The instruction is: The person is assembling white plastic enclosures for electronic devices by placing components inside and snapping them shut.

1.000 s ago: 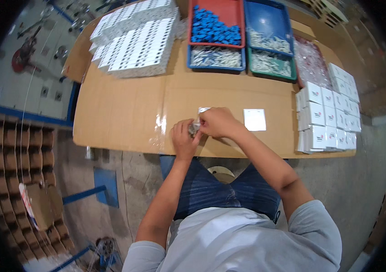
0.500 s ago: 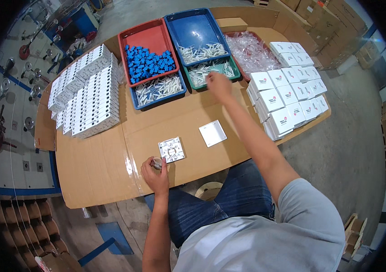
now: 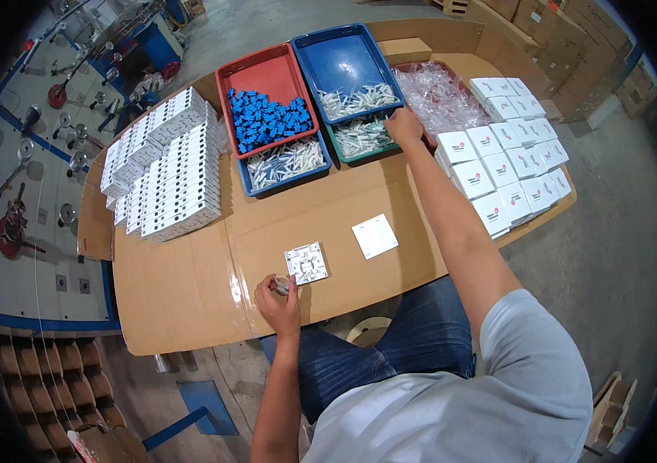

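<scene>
Cardboard table point(image 3: 189, 278) edge under left hand point(image 3: 278, 297), open room beyond.

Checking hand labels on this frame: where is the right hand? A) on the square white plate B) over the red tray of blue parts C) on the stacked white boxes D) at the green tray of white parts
D: the right hand reaches into the green tray of white parts, well past the square white plate on the cardboard.
</scene>
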